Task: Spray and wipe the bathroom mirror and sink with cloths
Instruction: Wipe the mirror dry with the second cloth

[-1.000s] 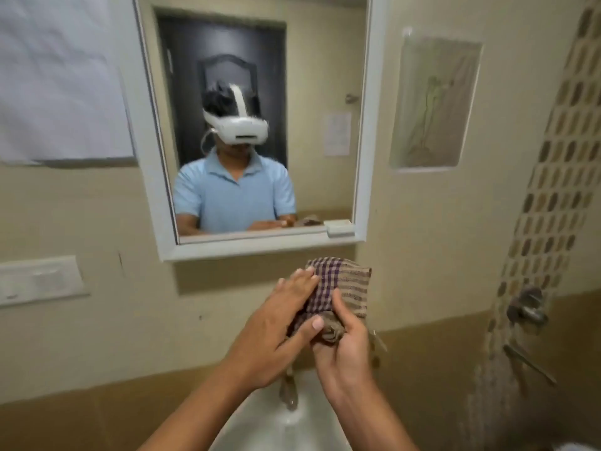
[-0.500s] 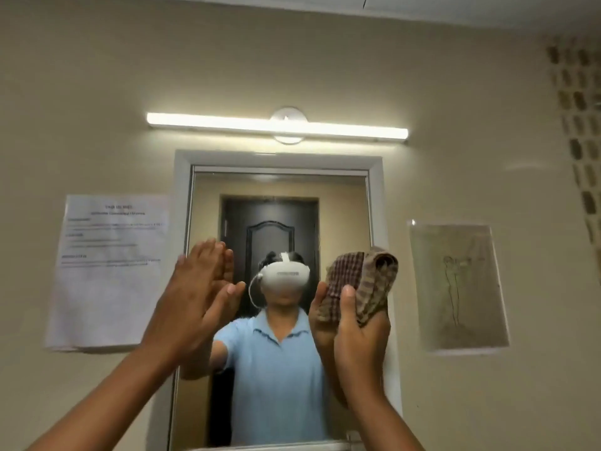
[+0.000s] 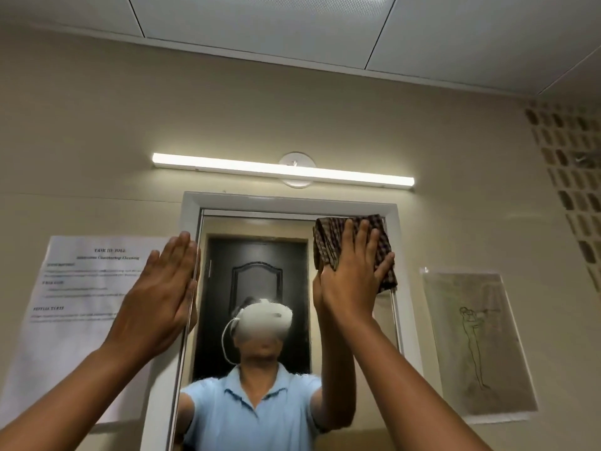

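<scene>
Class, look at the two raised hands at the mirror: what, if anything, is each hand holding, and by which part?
The right hand presses the cloth flat against the mirror, fingers spread over its middle. The left hand holds nothing.

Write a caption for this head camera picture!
Right hand presses checked cloth on mirror; left hand at its frame.

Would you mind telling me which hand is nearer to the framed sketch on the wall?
Right. The right hand presses the checked cloth near the mirror's sketch-side edge; the left hand is across the mirror from the framed sketch.
</scene>
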`<state>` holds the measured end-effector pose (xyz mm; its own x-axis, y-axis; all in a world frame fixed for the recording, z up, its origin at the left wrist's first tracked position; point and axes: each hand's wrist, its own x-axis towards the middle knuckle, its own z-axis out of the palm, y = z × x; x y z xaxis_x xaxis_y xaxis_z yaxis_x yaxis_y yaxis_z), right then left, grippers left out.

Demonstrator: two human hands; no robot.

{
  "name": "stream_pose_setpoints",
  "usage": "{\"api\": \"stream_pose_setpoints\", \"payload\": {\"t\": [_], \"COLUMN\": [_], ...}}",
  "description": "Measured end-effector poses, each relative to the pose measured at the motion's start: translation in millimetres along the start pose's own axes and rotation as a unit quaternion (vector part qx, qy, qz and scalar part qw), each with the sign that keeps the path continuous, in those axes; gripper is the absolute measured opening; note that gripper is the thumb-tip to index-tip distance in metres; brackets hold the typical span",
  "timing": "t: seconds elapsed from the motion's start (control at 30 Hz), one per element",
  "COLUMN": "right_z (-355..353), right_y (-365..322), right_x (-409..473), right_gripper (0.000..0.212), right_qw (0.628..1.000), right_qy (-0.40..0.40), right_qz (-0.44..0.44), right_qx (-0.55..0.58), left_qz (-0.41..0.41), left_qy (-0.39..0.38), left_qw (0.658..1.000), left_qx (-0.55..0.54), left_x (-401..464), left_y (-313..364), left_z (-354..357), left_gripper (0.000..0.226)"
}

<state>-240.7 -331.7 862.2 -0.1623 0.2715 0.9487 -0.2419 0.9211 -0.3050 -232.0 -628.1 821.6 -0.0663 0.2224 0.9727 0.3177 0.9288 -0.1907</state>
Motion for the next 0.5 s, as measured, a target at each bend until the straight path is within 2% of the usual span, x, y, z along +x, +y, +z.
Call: {"api": "stream_pose_setpoints", "payload": {"t": [0.1, 0.17, 0.33, 0.4, 0.5], "right_z": [4, 8, 22, 23, 19], "right_y": [-15, -32, -83, -86, -64], "right_x": [-5, -13, -34, -33, -24], "right_gripper": [0.095, 0.097, 0.092, 0.088, 0.087], "right_qw": [1.0, 0.998, 0.964, 0.954, 0.952], "right_qy": [-0.007, -0.015, -0.078, -0.096, -0.081], "right_qz": [-0.01, -0.048, -0.253, -0.281, -0.295], "right_qx": [0.004, 0.023, 0.035, 0.028, 0.013], "left_qz": [0.012, 0.015, 0.018, 0.018, 0.01], "left_qy": [0.011, 0.017, 0.022, 0.022, 0.016], "left_qw": [1.0, 1.0, 1.0, 1.0, 1.0], "left_qx": [-0.001, 0.002, 0.005, 0.009, 0.012], "left_x": [-1, -1, -1, 0, 1], "left_y": [-3, -4, -7, -8, -11], "left_z": [4, 7, 8, 8, 12], "left_gripper": [0.062, 0.062, 0.062, 0.062, 0.064]}}
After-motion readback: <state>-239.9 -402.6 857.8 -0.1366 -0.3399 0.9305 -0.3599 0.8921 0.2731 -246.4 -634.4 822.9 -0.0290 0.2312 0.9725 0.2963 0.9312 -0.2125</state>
